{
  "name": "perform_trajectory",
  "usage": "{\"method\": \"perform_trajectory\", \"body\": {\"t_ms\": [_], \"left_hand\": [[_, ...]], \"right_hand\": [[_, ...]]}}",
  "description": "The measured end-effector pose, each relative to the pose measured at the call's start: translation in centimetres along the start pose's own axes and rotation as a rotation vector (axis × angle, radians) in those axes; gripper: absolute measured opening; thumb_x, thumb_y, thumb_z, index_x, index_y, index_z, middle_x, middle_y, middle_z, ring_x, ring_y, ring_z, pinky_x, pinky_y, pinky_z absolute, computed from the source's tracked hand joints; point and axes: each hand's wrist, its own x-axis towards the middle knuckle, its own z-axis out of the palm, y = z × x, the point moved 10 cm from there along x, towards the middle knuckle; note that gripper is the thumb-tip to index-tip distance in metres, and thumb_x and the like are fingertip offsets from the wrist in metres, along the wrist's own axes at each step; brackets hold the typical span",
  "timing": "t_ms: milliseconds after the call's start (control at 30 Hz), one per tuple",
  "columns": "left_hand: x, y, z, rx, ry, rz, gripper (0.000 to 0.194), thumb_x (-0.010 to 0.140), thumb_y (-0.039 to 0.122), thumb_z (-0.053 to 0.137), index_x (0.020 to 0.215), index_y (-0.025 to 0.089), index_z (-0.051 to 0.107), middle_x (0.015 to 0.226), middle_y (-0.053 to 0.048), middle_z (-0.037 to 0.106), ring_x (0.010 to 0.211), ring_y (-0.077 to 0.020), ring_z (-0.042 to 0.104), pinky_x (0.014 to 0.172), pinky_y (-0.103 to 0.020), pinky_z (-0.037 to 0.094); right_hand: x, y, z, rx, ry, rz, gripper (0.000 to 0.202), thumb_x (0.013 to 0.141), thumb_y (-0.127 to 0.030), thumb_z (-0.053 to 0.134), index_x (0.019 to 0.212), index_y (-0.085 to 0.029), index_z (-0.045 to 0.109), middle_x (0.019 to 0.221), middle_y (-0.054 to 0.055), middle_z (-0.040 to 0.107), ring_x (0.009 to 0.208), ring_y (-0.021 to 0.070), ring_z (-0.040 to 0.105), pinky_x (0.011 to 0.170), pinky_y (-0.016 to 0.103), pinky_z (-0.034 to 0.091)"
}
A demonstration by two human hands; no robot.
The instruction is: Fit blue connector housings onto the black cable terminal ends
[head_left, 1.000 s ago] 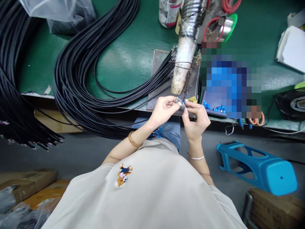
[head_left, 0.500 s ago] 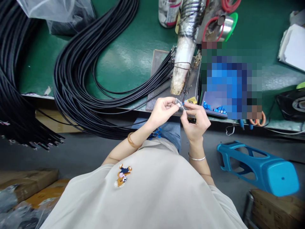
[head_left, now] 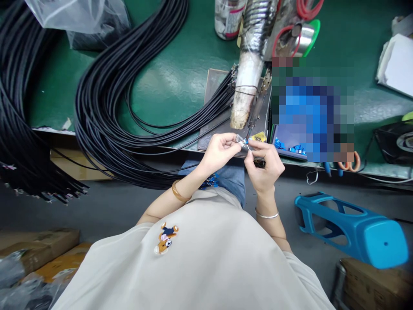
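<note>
At the bench's front edge, my left hand (head_left: pixel 221 150) pinches a small clear-and-white piece (head_left: pixel 240 140) between thumb and fingers; its exact kind is too small to tell. Close beside it, my right hand (head_left: pixel 266 165) is closed in a pinch at a small blue part (head_left: pixel 245 141), and a thin white strand shows near the thumb. The two pieces meet or nearly meet between my fingertips. Just beyond my hands, the tapered end of a foil-wrapped duct (head_left: pixel 240 116) hangs over a dark board (head_left: pixel 213 86). A yellow piece (head_left: pixel 258 137) lies by my right fingers.
Black cables (head_left: pixel 97 99) loop across the green bench (head_left: pixel 161 77), their ends on the board. A tray with blue parts (head_left: pixel 298 149) sits to the right, partly pixelated. Orange-handled scissors (head_left: pixel 355 161) lie at the edge. A blue stool (head_left: pixel 383 241) stands below.
The view has shifted very slightly. My hands keep nearly the same pinch and place, with only a tiny movement of the fingers.
</note>
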Motion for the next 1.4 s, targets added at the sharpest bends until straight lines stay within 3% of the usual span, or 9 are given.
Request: {"method": "perform_trajectory", "body": {"t_ms": [233, 700, 1100, 1400], "left_hand": [[0.0, -0.4, 0.4, -0.017, -0.032, -0.045, 0.022, 0.075, 0.028, 0.070, 0.065, 0.013, 0.058, 0.056, 0.006, 0.043, 0.050, -0.0033, 0.033, 0.049, -0.019, 0.026], [0.0, 0.0, 0.1, 0.024, -0.005, -0.030, 0.023, 0.076, 0.029, 0.069, 0.064, 0.013, 0.058, 0.057, 0.004, 0.043, 0.053, -0.0045, 0.034, 0.050, -0.020, 0.026], [0.2, 0.0, 0.9, -0.074, -0.074, -0.152, 0.029, 0.071, 0.033, 0.074, 0.060, 0.013, 0.055, 0.049, 0.007, 0.041, 0.046, -0.0032, 0.030, 0.046, -0.022, 0.022], [0.3, 0.2, 0.3, -0.009, -0.049, -0.063, 0.025, 0.075, 0.029, 0.070, 0.063, 0.013, 0.055, 0.056, 0.006, 0.043, 0.051, -0.0034, 0.032, 0.050, -0.020, 0.026]], "right_hand": [[0.1, 1.0, -0.2, 0.062, 0.017, 0.100, 0.015, 0.082, -0.009, 0.067, 0.082, -0.023, 0.062, 0.094, 0.001, 0.075, 0.088, 0.0163, 0.072, 0.079, 0.032, 0.059], [0.7, 0.6, -0.2, 0.057, 0.015, 0.091, 0.016, 0.080, -0.008, 0.068, 0.080, -0.022, 0.061, 0.095, 0.001, 0.075, 0.087, 0.0165, 0.072, 0.080, 0.033, 0.059], [0.1, 1.8, 0.0, 0.119, -0.006, 0.173, 0.011, 0.084, -0.015, 0.066, 0.080, -0.023, 0.061, 0.094, 0.001, 0.075, 0.088, 0.0181, 0.072, 0.080, 0.036, 0.059], [0.7, 1.5, -0.1, 0.139, 0.019, 0.165, 0.013, 0.082, -0.013, 0.067, 0.078, -0.023, 0.060, 0.094, 0.002, 0.075, 0.087, 0.0180, 0.072, 0.080, 0.036, 0.059]]}}
